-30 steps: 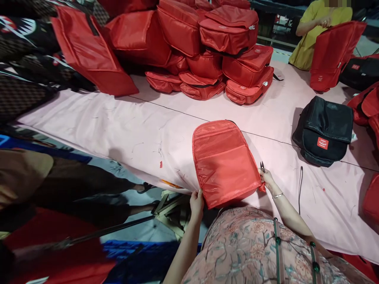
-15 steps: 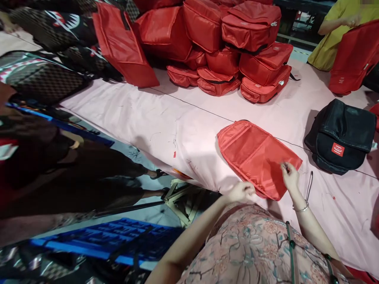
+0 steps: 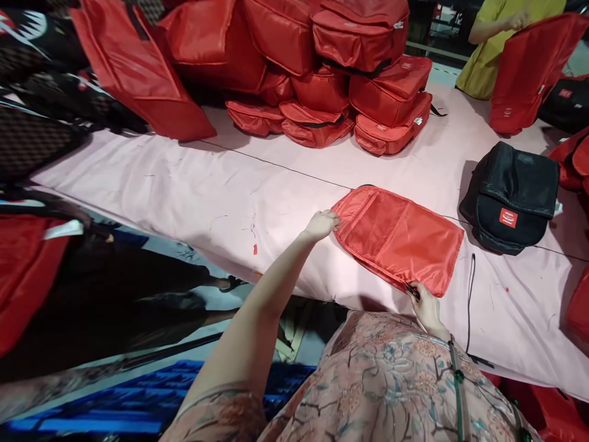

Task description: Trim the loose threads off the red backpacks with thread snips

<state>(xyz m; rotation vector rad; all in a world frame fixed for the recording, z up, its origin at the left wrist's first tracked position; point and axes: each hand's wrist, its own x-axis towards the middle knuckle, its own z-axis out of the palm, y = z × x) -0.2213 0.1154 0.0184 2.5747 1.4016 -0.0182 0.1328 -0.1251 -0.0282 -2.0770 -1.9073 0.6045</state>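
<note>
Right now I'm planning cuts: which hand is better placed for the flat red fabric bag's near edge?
Probably the right hand: it holds small dark snips there; the left hand touches the rounded end of the bag.

The pink cloth (image 3: 151, 178) shows shallow creases, loose threads and one small red scrap (image 3: 255, 249). A thin dark line (image 3: 280, 166) crosses it. Red bags (image 3: 264, 116) are piled at the back of the cloth; a long red bag (image 3: 142, 80) stands tilted to the left of the pile. Checkered bags (image 3: 34, 144) lie at the far left. A black bag (image 3: 518, 178) with a red label (image 3: 508, 217) sits on the right; a dark cord (image 3: 470, 301) lies nearer the front edge. Beyond, a person in a yellow top (image 3: 478, 64) is behind an upright red bag (image 3: 524, 73). Blue slatted plastic (image 3: 151, 396) is visible below the cloth.
</note>
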